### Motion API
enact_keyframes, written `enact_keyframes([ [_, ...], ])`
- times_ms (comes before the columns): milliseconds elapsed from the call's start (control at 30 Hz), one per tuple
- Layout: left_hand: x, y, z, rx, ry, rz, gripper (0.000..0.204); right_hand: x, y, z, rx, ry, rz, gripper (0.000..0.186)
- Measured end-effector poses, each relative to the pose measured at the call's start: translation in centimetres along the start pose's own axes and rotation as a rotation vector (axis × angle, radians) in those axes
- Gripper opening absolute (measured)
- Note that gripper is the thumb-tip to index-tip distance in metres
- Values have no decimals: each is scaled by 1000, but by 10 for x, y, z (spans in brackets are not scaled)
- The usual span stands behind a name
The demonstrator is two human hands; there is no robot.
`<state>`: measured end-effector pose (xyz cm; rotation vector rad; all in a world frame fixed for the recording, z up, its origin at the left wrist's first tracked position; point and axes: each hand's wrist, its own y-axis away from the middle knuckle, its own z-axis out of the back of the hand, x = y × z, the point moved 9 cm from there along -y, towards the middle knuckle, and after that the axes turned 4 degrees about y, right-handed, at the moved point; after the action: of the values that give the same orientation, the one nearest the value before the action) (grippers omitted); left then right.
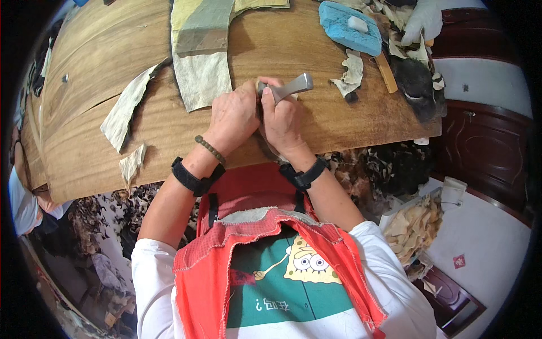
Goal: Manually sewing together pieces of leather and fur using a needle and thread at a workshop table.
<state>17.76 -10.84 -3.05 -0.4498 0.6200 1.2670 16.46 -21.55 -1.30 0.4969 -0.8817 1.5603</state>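
At the front of the wooden table my two hands meet, both closed. My right hand (280,116) grips a grey metal tool (294,88) with a flared end that points up to the right; its other end is hidden between the hands. My left hand (236,113) presses against the right one, fingers curled, and what it holds is hidden. Below the hands a thin strip (264,146), dark with a paler edge, hangs by the table edge. Just beyond my left hand lies a long pale piece of hide (204,79) with a dark edge.
Pale hide scraps (127,110) lie on the wooden table (293,42). A blue pad (341,28) carries a white block (357,24), near a wooden stick (387,73) and black fur (415,87). Offcuts (395,166) cover the floor. Another person's white sleeve (23,198) shows far left.
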Motion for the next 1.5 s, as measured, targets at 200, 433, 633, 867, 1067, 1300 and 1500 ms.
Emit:
enact_keyframes([
  [200,-6,15,12,-132,140,-83,13,7,21,11,83,-23,151,20],
  [433,-2,35,11,-118,618,-138,8,11,35,16,93,-29,177,15],
  [633,7,39,-5,-123,1302,139,5,5,47,14,229,-57,139,16],
  [867,-3,98,101,-485,-6,25,25,-3,32,26,298,-663,-170,28],
  [1067,-92,101,-8,40,-240,-654,44,-39,-42,62,69,-312,-324,25],
  [1300,16,95,61,71,186,-252,16,-29,-50,23,265,276,61,20],
  [1500,57,127,129,-287,-218,-65,31,13,-48,20,257,443,141,23],
])
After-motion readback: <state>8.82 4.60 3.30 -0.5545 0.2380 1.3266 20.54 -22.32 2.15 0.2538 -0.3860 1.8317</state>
